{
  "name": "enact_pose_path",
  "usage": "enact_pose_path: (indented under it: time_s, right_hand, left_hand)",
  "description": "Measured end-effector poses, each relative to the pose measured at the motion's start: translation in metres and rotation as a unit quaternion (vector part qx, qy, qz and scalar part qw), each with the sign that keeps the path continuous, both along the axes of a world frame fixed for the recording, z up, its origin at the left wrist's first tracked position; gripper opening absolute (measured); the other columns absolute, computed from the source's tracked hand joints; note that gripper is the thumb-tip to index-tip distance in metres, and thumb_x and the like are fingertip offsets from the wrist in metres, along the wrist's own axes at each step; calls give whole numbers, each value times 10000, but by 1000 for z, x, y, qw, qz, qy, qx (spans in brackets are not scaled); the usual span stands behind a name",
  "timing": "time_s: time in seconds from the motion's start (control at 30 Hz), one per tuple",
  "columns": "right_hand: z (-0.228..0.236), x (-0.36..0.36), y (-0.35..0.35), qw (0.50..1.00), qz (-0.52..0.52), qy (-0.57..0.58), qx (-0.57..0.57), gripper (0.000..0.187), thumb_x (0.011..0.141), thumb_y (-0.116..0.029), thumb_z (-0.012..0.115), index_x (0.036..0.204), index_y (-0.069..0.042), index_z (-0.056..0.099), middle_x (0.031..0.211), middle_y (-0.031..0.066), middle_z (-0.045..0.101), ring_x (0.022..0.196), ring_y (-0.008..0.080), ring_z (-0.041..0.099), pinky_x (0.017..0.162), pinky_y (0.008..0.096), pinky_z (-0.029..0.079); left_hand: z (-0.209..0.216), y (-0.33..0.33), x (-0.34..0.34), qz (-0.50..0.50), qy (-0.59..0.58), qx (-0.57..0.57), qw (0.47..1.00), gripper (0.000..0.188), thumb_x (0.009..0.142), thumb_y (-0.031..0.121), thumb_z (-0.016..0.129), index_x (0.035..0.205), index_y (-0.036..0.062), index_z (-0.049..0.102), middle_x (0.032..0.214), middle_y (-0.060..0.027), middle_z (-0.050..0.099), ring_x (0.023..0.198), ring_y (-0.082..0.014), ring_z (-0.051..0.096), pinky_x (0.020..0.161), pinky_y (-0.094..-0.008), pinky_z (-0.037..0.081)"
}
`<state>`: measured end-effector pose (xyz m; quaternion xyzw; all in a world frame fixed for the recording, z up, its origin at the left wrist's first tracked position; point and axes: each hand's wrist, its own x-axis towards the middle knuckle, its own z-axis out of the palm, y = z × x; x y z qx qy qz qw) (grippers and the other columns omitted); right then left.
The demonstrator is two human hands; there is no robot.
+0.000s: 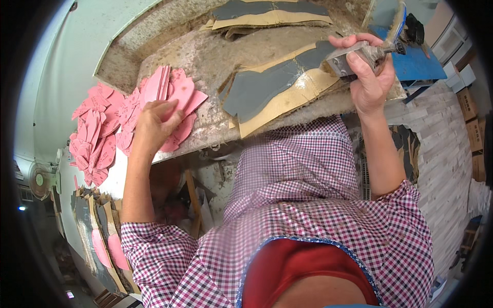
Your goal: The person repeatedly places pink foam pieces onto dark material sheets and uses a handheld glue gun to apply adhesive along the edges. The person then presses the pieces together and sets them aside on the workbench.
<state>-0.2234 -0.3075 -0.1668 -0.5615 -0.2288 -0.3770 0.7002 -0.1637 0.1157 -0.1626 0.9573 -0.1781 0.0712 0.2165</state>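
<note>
My left hand [158, 123] is bent over a heap of flat pink sole-shaped pieces [182, 87], finger and thumb closed at the edge of one piece. Raised at the right, my right hand [371, 74] wraps round a grey metal tool with a flat, blade-like plate [343, 59] and a threaded bolt at its far end. Beneath that plate lies a stack of tan sheets with a dark grey shaped sheet [275, 84] on top. The grey sheet has a shiny smear near its middle.
A second stack of tan and grey sheets [269, 14] lies farther back on the rough, stained bench [205, 54]. Its raised wall [120, 61] stands at the left. A blue table [418, 66] is at the right. More sheets with pink pieces [101, 246] hang at lower left.
</note>
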Motion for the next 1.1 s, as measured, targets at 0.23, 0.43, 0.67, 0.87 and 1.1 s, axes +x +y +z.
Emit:
enact_pose_path:
  time_s: [0.23,0.43,0.67,0.87,1.1]
  right_hand:
    - [-13,-14,2,998,-15,51,-20,310,851,21,653,1132,46,523,1012,109,639,994,229,654,993,427,503]
    - [-25,-7,19,998,-11,68,10,268,882,6,603,1135,37,520,983,129,655,1031,278,662,988,429,493]
    - [-26,5,-44,967,37,95,233,202,899,-83,581,1045,55,559,931,195,644,939,301,647,1000,620,481]
    - [-63,6,-97,920,73,123,364,202,900,-125,568,975,61,594,917,222,638,960,337,637,1009,655,464]
    - [-76,9,-109,874,58,136,464,183,862,-93,595,937,74,591,933,213,632,959,375,628,972,684,478]
  left_hand:
    - [-1,1,-2,-91,-82,78,989,253,944,178,596,1017,-37,708,1026,-201,690,973,-354,615,877,-414,497]
    - [-11,-1,-5,-69,-131,139,979,317,950,244,607,1066,-41,683,1054,-192,692,982,-361,617,879,-440,501]
    - [8,-23,-10,-23,-43,146,988,381,905,318,672,1022,-43,701,997,-213,708,1051,-352,638,910,-419,500]
    - [11,-10,6,73,-66,102,990,218,903,182,597,939,-22,666,815,-281,648,790,-430,655,729,-488,505]
    - [62,-104,2,-52,-49,-233,970,151,878,111,699,967,-9,677,859,-88,709,703,-163,654,621,-286,518]
